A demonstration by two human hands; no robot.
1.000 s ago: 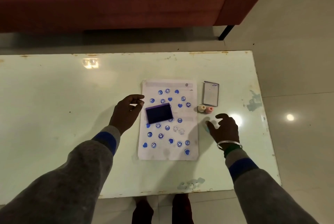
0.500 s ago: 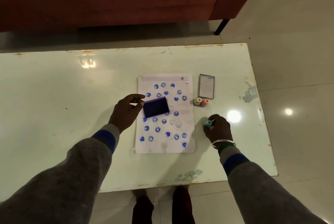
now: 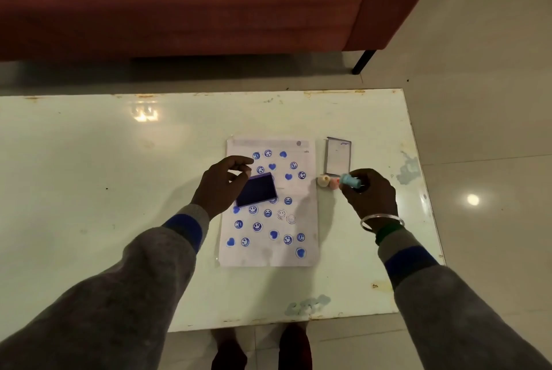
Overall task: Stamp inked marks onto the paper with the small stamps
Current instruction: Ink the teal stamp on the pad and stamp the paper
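Observation:
A white sheet of paper (image 3: 298,220) lies on the table, covered with several blue smiley and heart marks. A dark blue ink pad (image 3: 257,190) rests on its left half. My left hand (image 3: 221,187) hovers at the pad's left edge, fingers curled, thumb and forefinger apart, holding nothing. My right hand (image 3: 369,193) is lifted to the right of the paper and grips a small light-blue stamp (image 3: 350,181), its end pointing left. A cream stamp (image 3: 323,181) and a pink stamp (image 3: 334,184) stand on the table beside the paper's right edge.
The ink pad's lid (image 3: 338,159) lies beyond the two standing stamps. The pale glossy table (image 3: 119,190) ends close to my right arm and at the front. A red sofa (image 3: 209,2) stands behind the table. My feet show below the front edge.
My right hand closed on the light-blue stamp on the table, then lifted it up beside the standing stamps. My left hand stayed by the ink pad.

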